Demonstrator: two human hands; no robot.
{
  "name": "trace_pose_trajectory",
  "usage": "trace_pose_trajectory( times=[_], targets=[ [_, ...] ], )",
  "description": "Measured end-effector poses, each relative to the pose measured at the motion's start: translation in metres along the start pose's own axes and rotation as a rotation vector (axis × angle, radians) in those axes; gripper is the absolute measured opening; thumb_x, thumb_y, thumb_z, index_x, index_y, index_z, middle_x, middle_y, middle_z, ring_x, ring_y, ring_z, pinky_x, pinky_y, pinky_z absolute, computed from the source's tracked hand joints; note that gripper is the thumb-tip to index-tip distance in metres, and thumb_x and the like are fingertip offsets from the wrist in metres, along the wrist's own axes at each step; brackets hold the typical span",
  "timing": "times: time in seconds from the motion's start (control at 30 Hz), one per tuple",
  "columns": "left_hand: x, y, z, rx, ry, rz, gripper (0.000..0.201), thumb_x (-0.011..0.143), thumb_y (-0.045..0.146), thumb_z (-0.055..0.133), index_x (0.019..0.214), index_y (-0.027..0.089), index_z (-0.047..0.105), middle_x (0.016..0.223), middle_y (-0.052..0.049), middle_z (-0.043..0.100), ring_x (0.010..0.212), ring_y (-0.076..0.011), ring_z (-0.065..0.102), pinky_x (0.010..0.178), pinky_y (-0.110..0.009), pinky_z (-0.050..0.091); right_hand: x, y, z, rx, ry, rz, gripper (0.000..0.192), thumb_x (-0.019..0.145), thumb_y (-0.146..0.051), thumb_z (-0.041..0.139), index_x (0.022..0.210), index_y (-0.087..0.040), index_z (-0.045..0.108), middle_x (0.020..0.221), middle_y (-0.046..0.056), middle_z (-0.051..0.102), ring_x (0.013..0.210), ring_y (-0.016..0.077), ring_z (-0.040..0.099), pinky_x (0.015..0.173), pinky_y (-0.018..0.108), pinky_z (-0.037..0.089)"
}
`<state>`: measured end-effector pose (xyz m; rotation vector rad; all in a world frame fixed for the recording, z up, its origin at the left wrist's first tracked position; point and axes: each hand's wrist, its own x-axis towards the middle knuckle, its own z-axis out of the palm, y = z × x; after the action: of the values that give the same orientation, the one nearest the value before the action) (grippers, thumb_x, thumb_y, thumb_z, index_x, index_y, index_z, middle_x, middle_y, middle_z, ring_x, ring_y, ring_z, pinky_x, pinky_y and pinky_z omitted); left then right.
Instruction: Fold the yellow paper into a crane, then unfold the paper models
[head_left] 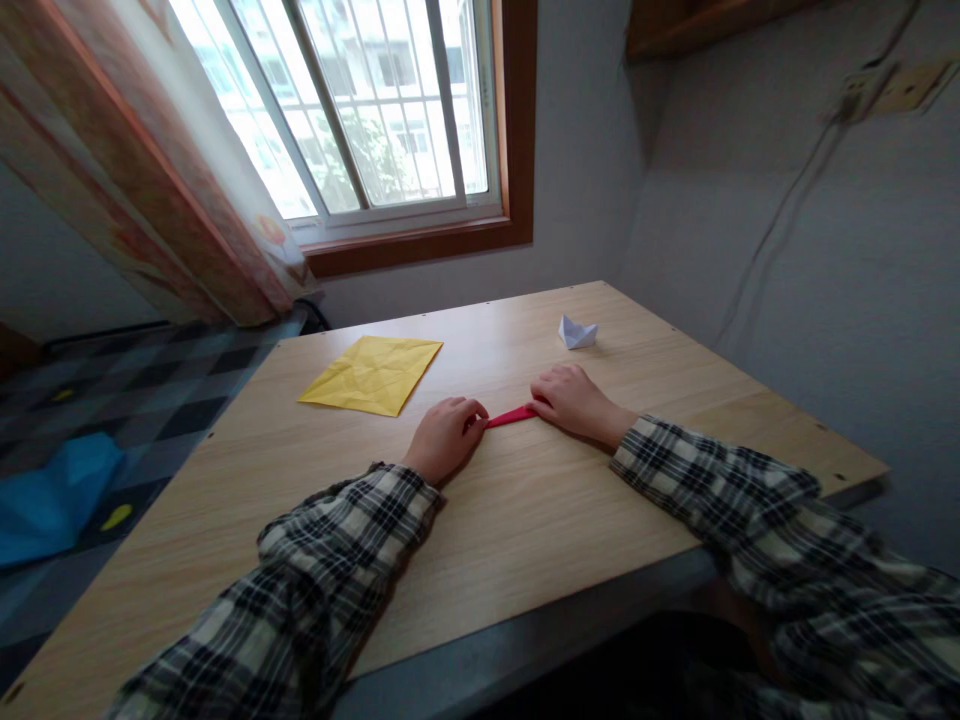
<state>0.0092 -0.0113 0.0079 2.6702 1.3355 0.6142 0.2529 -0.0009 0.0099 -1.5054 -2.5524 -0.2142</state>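
Note:
A narrow folded piece of red paper [511,416] lies flat on the wooden table [525,520] between my two hands. My left hand [445,438] rests curled on its left end, fingertips pressing the paper down. My right hand [574,400] covers its right end, fingers bent over it. Most of the red paper is hidden under the hands; only a thin strip shows. Both arms wear checked sleeves.
A creased yellow paper square [372,374] lies flat beyond my left hand. A small white folded paper boat [577,332] sits beyond my right hand. A window and curtain stand behind the table, a grey wall at the right. Blue cloth [45,495] lies on the floor at the left.

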Motion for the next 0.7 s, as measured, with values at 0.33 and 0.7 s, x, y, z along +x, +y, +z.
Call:
trace_pose_trajectory(
  times=[0.33, 0.7],
  targets=[
    [-0.003, 0.006, -0.001, 0.178, -0.102, 0.174, 0.039, 0.097, 0.015, 0.050, 0.131, 0.028, 0.065, 0.094, -0.007, 0.062, 0.087, -0.0224, 0.054, 0.082, -0.037, 0.047, 0.000, -0.001, 0.008, -0.047, 0.057, 0.075, 0.028, 0.101, -0.037, 0.051, 0.101, -0.015, 0.068, 0.108, 0.014, 0.071, 0.106, 0.0301, 0.058, 0.096, 0.045, 0.028],
    [-0.003, 0.006, -0.002, 0.196, -0.109, 0.181, 0.040, 0.096, 0.014, 0.051, 0.130, 0.028, 0.067, 0.094, -0.007, 0.060, 0.085, -0.0216, 0.052, 0.082, -0.037, 0.046, 0.003, 0.013, 0.011, -0.057, 0.065, 0.114, 0.030, 0.100, -0.040, 0.052, 0.100, -0.015, 0.070, 0.107, 0.015, 0.071, 0.106, 0.0303, 0.057, 0.100, 0.046, 0.026]
  ],
)
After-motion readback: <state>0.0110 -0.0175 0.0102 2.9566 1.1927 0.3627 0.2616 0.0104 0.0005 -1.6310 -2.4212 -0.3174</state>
